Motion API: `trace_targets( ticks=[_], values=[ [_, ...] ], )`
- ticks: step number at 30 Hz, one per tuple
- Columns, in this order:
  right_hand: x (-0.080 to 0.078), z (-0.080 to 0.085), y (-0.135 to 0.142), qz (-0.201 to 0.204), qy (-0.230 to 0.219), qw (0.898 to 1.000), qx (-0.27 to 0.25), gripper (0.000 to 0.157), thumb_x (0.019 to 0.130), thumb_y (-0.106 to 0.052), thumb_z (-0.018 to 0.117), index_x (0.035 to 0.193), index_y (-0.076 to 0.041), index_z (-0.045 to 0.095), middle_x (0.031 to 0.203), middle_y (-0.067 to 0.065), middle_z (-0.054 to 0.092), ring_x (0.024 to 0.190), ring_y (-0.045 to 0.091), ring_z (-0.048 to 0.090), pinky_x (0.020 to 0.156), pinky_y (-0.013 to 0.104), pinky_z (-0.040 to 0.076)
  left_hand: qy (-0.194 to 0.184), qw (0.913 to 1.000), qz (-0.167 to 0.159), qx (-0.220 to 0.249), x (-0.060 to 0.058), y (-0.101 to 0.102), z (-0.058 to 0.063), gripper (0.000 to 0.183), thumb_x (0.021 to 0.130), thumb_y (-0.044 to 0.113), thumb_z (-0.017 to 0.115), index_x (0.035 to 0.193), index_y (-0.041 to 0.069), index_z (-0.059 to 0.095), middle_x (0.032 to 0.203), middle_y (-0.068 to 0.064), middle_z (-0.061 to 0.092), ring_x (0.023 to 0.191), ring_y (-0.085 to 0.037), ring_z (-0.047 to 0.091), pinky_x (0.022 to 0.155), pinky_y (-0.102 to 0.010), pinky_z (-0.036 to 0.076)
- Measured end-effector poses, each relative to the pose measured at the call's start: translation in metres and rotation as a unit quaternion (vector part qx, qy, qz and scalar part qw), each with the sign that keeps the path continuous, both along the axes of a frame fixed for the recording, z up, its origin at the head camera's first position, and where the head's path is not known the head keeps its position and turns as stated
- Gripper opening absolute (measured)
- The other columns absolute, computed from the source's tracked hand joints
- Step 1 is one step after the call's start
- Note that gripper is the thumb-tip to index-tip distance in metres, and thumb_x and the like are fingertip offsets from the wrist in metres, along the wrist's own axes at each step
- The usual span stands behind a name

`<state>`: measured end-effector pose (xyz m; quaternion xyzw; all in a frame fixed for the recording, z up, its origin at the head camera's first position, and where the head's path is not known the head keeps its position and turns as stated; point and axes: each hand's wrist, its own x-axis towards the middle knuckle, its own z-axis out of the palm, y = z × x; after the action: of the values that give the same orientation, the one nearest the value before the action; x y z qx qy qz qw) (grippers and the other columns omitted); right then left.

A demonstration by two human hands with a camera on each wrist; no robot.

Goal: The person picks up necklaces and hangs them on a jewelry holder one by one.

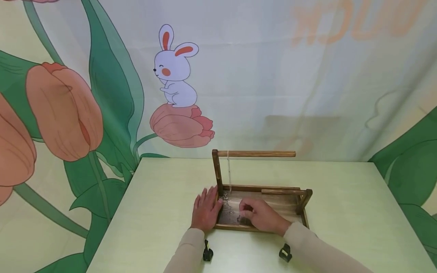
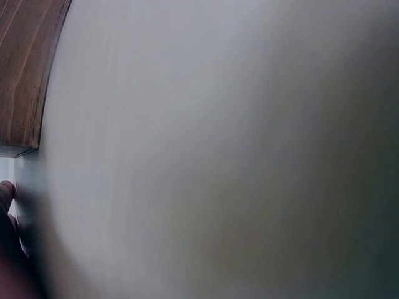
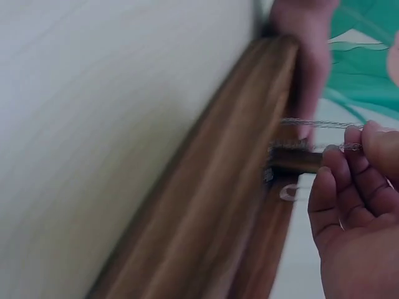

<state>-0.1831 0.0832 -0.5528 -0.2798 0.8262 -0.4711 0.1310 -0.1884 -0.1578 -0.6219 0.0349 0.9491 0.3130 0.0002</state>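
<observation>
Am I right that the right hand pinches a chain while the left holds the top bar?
No: the head view shows the left hand at the left end of the tray, not on the top bar. The right hand does pinch a chain.

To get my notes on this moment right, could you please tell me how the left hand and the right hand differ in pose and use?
The left hand has its fingers stretched out, while the right hand has its fingers curled. The left hand rests at the left end of the wooden tray; the right hand is over the tray's floor. The right hand pinches a thin chain; the left hand holds none. Both emerge from cream sleeves.
</observation>
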Motion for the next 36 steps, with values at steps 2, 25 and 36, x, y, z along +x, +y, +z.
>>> trace_targets(
  ticks=[2,25,36],
  values=[
    [0.003,0.009,-0.002,-0.007,-0.001,1.000,-0.010,0.007,0.101,-0.007,0.066,0.094,-0.010,0.066,0.090,0.006,0.069,0.082,0.010,0.059,0.076,0.026,0.053,-0.002,1.0000,-0.001,-0.002,0.000,0.001,0.000,0.061,0.111,0.046,0.039,0.166,0.022,0.028,0.173,-0.006,0.031,0.164,-0.034,0.018,0.133,-0.058,0.009],
    [-0.012,0.119,0.001,-0.072,-0.118,0.976,-0.165,0.013,0.096,0.001,0.070,0.108,0.006,0.072,0.098,0.019,0.077,0.084,0.021,0.076,0.080,0.031,0.065,0.000,1.0000,0.006,0.005,-0.001,0.001,0.000,0.062,0.111,0.046,0.040,0.166,0.022,0.029,0.173,-0.007,0.031,0.164,-0.034,0.017,0.133,-0.056,0.007],
    [-0.022,0.122,0.004,-0.099,-0.111,0.978,-0.143,0.009,0.090,0.002,0.076,0.099,0.002,0.078,0.096,0.023,0.079,0.081,0.025,0.079,0.072,0.031,0.066,0.000,1.0000,0.007,0.005,-0.002,0.002,-0.003,0.061,0.111,0.046,0.040,0.166,0.023,0.028,0.173,-0.007,0.031,0.164,-0.033,0.016,0.133,-0.056,0.007]
  ],
)
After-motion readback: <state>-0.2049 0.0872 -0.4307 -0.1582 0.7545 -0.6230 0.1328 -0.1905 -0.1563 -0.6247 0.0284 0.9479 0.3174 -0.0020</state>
